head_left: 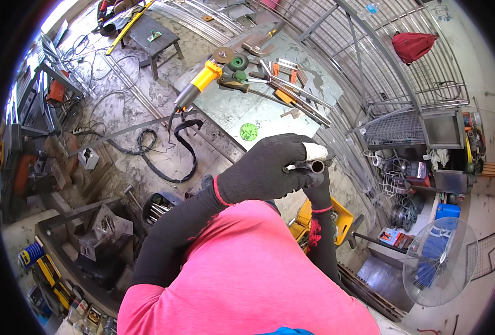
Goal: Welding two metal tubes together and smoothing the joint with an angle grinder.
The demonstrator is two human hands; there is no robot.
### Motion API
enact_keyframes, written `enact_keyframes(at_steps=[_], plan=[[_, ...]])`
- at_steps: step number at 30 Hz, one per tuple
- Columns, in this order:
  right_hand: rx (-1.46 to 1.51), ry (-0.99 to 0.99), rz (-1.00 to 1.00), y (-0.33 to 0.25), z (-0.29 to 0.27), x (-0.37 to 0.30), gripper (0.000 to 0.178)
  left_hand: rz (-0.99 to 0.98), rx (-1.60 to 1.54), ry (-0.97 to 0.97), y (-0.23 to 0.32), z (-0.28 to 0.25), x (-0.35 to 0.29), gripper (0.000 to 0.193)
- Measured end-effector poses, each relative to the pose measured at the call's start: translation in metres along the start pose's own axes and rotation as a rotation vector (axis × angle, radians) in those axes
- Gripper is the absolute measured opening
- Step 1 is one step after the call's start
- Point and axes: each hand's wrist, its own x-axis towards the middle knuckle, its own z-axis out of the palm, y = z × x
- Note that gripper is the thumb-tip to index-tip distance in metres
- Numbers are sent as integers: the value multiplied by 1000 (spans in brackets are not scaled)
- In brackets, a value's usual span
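My left hand (pixel 267 167), in a black knit glove with a red cuff edge, is closed round a short metal tube (pixel 302 165). The tube's round open end points toward the right. A white patch (pixel 315 151) covers the left glove near the fingertips; I cannot tell whether it is tape or part of the glove. Right behind the tube is my right hand (pixel 318 191), gloved the same way and closed against it, its fingers mostly hidden by the left hand and the tube. Both hands are held in front of my pink shirt, above the near end of a metal-topped table (pixel 231 114).
On the table lie a yellow angle grinder (pixel 203 81), a hammer (pixel 264 40), a handsaw (pixel 233 84) and several files and bars. A black cable (pixel 189 159) loops across the floor. Metal grilles (pixel 393 72) lean at right, above a standing fan (pixel 442 259). A yellow crate (pixel 343 220) is beside my right arm.
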Motion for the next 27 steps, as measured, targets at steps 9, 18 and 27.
enact_keyframes(at_steps=[9,18,27], plan=[[399,219,-53,15,16,16,29,29,-87,97,13,-10,0,60],[1863,-24,-45,-39,-48,47,28,-370,-95,334,-30,-16,-21,77],[1999,-182,-106,-23,7,57,53,-99,-9,126,-18,23,-10,50]])
